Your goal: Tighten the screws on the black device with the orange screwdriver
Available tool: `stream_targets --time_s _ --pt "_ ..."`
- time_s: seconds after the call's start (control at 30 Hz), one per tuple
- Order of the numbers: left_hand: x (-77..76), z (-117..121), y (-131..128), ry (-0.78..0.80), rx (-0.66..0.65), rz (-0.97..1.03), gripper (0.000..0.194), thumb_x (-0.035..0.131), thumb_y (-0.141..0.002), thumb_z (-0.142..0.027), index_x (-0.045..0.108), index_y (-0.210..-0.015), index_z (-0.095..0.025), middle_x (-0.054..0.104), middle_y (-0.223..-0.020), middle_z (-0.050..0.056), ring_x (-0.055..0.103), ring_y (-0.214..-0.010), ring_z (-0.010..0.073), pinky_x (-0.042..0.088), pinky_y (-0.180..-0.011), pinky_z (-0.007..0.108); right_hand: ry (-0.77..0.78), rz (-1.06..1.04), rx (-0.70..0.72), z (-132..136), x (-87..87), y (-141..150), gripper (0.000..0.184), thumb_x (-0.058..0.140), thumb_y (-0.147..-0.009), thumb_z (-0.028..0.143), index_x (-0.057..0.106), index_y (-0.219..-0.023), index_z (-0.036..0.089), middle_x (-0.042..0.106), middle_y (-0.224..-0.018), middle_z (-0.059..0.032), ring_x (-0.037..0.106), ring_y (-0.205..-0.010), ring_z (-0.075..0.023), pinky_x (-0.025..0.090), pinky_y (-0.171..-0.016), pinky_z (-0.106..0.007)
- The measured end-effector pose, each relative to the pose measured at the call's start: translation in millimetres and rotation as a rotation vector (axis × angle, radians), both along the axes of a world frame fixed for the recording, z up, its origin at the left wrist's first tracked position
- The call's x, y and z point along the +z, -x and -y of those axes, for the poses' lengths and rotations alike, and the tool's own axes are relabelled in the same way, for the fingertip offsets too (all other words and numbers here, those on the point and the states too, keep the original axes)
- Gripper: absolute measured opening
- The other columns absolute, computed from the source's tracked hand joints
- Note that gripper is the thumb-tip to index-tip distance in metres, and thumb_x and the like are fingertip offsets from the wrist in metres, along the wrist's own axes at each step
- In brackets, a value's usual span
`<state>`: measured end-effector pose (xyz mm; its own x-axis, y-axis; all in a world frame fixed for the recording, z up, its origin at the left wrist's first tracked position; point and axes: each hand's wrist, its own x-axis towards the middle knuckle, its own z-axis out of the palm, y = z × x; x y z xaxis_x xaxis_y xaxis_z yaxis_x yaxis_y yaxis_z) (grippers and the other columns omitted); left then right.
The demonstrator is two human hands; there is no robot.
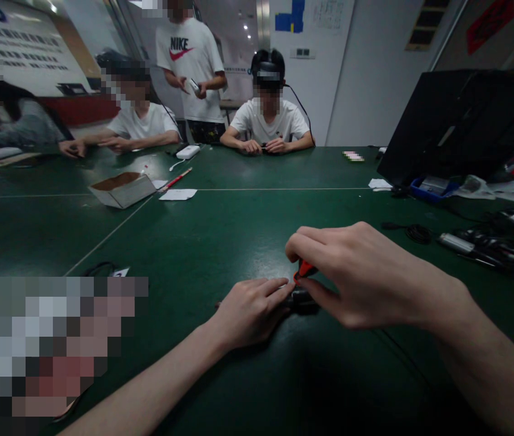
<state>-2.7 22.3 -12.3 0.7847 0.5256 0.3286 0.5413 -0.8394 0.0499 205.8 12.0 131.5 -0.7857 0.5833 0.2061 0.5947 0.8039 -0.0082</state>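
My right hand point(348, 272) is closed in a pinch on a small orange-red tool point(303, 269), its tip pointing down at a small black object point(301, 301) on the green table point(239, 230). My left hand point(250, 309) lies on the table with its fingers curled, pressing against the left side of that black object. Most of the black object is hidden between my fingers, and I cannot make out what it is.
A small open cardboard box point(123, 189), white papers point(177, 194) and a red pen point(176, 180) lie at the far left. A black laptop lid point(466, 121), cables and tools point(488, 245) crowd the right. Several people sit or stand at the far side.
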Motion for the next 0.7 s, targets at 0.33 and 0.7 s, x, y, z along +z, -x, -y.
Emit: stream_targets --time_s 0.33,0.7 --pt "0.1 0.7 0.5 -0.029 0.004 0.0 0.025 0.046 -0.094 -0.025 0.059 -0.113 -0.014 0.067 -0.098 0.01 0.066 -0.076 0.0219 0.053 -0.062 0.032 -0.119 0.008 -0.048 -4.3 -3.8 0.7 0.01 0.051 -0.093 0.031 0.049 -0.091 0.021 0.057 -0.072 0.0026 0.047 -0.055 -0.0128 0.02 -0.049 -0.026" --pt "2.6 -0.1 0.0 -0.011 -0.012 0.002 0.025 0.046 -0.094 -0.025 0.059 -0.113 -0.016 0.067 -0.103 0.01 0.065 -0.077 0.0213 0.053 -0.062 0.031 -0.004 -0.01 -0.014 -0.9 -2.2 2.1 0.011 0.052 -0.085 0.018 0.049 -0.095 0.018 0.059 -0.09 -0.0007 0.05 -0.064 -0.013 0.027 -0.051 -0.025"
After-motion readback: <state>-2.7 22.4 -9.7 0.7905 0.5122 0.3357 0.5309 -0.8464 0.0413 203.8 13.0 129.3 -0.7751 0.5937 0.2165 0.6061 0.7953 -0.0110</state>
